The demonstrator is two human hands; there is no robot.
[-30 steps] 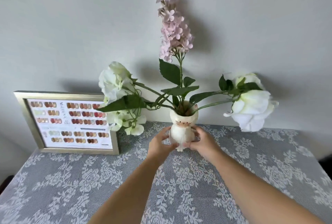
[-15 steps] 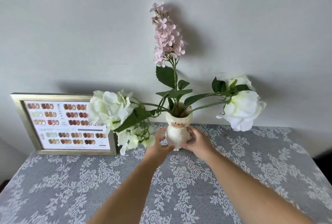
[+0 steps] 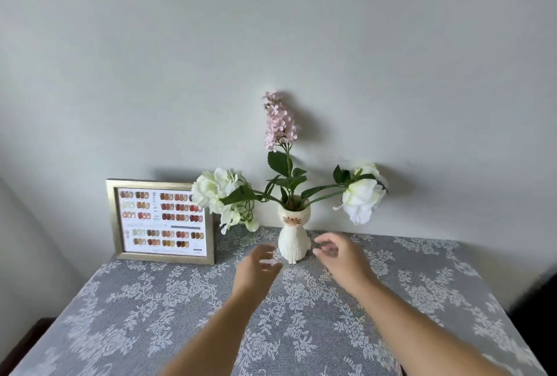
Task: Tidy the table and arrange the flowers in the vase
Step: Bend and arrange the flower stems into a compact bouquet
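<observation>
A small white cat-shaped vase [image 3: 294, 235] stands upright near the back of the table [image 3: 150, 315], close to the wall. It holds a tall pink flower spike [image 3: 278, 122], a white hydrangea [image 3: 215, 192] leaning left and a white rose [image 3: 363, 195] leaning right. My left hand [image 3: 259, 267] hovers just left and in front of the vase, fingers apart, holding nothing. My right hand [image 3: 342, 255] is just right of the vase, fingers spread, also free of it.
A gold-framed colour chart [image 3: 161, 222] leans against the wall at the back left, its right edge behind the hydrangea. A grey lace cloth covers the table. The table's left and right edges drop to a dark floor.
Both hands have let go of the vase and pulled back toward me. The vase now stands on its own near the wall, and the view has drawn back.
</observation>
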